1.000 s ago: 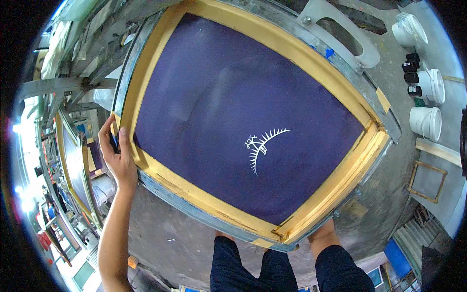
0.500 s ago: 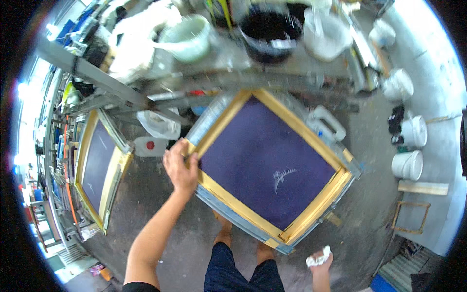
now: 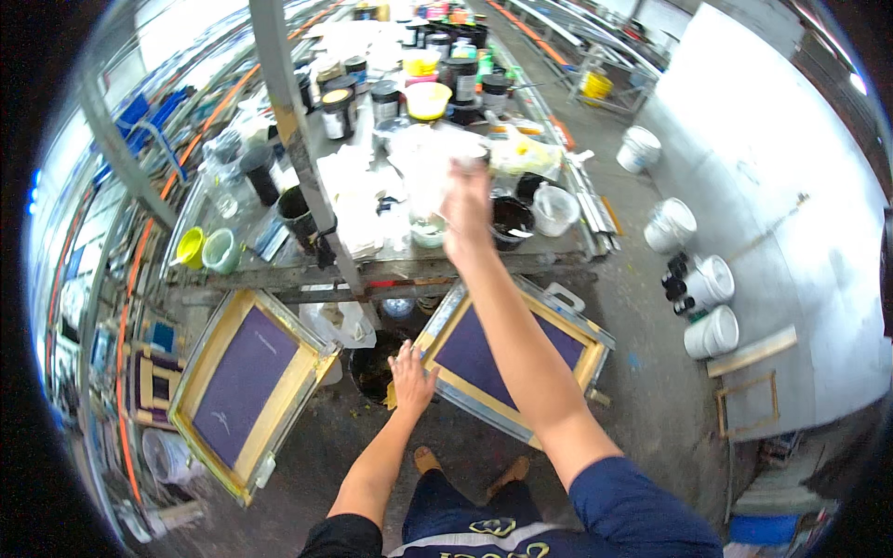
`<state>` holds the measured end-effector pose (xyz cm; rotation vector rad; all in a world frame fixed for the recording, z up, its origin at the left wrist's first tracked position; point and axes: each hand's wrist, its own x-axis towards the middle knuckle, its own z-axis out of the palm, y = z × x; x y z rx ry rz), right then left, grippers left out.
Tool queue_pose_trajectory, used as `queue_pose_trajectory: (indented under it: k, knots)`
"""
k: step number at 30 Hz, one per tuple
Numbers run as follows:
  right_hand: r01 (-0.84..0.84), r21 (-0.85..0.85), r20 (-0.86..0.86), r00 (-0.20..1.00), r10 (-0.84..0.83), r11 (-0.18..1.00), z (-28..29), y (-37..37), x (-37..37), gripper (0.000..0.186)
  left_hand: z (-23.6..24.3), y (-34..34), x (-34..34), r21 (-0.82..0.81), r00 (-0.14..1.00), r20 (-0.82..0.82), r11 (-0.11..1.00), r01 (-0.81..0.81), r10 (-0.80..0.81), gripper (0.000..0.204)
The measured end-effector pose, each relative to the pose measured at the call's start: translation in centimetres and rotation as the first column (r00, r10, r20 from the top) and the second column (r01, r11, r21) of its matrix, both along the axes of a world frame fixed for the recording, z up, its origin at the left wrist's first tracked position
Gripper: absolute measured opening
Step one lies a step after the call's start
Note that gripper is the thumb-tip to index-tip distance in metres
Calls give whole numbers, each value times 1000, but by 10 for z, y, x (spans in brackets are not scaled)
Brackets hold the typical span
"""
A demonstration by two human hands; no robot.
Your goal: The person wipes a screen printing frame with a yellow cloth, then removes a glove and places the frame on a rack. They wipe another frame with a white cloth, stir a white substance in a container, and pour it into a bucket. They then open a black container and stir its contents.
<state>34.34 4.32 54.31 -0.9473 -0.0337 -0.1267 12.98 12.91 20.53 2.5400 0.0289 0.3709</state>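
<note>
A grey concrete floor (image 3: 651, 307), stained and dusty, is seen under everything. A long metal workbench (image 3: 391, 270), its top crowded with tubs and rags, is set across the middle of the view, with a slanted grey metal post (image 3: 288, 121) rising in front of it.

A square wooden-framed printing screen with dark purple mesh (image 3: 507, 358) is stood on the floor just below the bench edge, tilted. A second wooden-framed purple screen (image 3: 244, 386) is leaned to the left of it, well apart. White plastic buckets (image 3: 712, 330) are grouped at the right by the pale wall. A black round tub (image 3: 511, 219) and a translucent plastic cup (image 3: 555, 208) are set near the bench's right end; a yellow bowl (image 3: 428, 99) is placed farther back.

The left hand (image 3: 410, 377) is laid flat, fingers spread, on the near left corner of the first screen's wooden frame. The right hand (image 3: 467, 212) is raised over the bench, blurred; a pale object appears at the fingertips, but whether the fingers are closed on it cannot be told.
</note>
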Motion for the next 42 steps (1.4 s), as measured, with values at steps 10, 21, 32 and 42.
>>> queue_pose_trajectory:
  k: [10,21,32,42]
  knots:
    - [-187,-657,-60,979,197,730,-173,-83,-85,27,-40,104,-336,-79,722,-636,907,-413,273,68]
    - [191,-560,-411,781,-471,806,-183,-290,131,35,-51,129,-384,-203,236,-969,322,-925,67,39]
    - [299,-769,-52,852,-522,565,-186,-316,92,21,69,41,-121,-655,879,-470,635,-410,82,28]
    - [-164,-649,-331,940,-81,743,-60,-252,-166,31,224,-76,24,-664,897,-4,672,328,-442,132]
